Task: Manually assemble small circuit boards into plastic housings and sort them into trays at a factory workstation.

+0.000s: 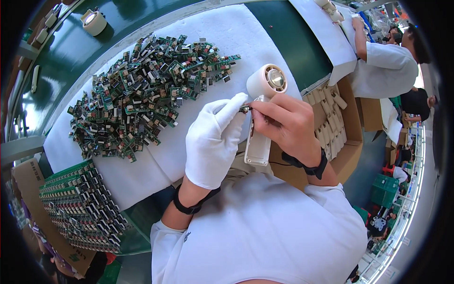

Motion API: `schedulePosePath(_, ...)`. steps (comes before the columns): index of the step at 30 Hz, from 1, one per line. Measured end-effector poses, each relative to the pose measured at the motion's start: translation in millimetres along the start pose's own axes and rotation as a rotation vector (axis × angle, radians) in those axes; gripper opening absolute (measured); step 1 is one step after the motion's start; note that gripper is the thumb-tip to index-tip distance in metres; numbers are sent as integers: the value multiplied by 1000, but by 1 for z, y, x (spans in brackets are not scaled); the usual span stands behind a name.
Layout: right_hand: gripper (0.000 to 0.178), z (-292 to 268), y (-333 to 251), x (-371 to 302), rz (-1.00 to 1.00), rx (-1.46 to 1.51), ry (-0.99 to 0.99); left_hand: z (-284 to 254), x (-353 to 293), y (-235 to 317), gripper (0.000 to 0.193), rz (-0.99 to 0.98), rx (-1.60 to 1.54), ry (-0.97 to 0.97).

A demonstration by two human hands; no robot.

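Observation:
My left hand point(211, 142), in a white glove, is closed, its thumb and fingertips pinching a small circuit board point(244, 109). The bare right hand point(287, 124) is closed too, its thumb and index finger meeting at the board's right end; whatever lies in that pinch is hidden. Beneath the right fingers is a cream-white device like a handheld fan, with a round slotted head point(263, 81) and a long handle shell point(257, 150) standing open, its hollow inside showing. Part of the handle is covered by my fingers.
Loose circuit boards point(137, 90) lie heaped on a white foam sheet point(231, 33). Joined board panels point(80, 208) are stacked at lower left. A carton point(352, 156) of cream-white parts stands right. Another fan-like unit point(94, 23) sits far left. A co-worker point(385, 66) works at upper right.

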State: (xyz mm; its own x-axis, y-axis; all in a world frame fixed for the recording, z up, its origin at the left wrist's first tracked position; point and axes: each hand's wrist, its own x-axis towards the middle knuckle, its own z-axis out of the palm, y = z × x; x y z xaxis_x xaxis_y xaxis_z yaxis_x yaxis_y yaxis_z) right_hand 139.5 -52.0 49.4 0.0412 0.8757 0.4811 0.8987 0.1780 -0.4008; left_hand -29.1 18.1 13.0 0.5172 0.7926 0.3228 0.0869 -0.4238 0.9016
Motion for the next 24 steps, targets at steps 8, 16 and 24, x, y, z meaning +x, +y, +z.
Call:
schedulePosePath(8, 19, -4, 1, -3, -20, -24, -48, 2, -4, 2, 36, -154, -195, 11)
schedulePosePath(16, 20, -11, 4, 2, -111, -54, -132, 1, -7, -2, 31, -56, -148, 9)
schedulePosePath(24, 17, -1, -10, -6, 35, -1, -45, 16, -13, 1, 36, 74, 30, 105)
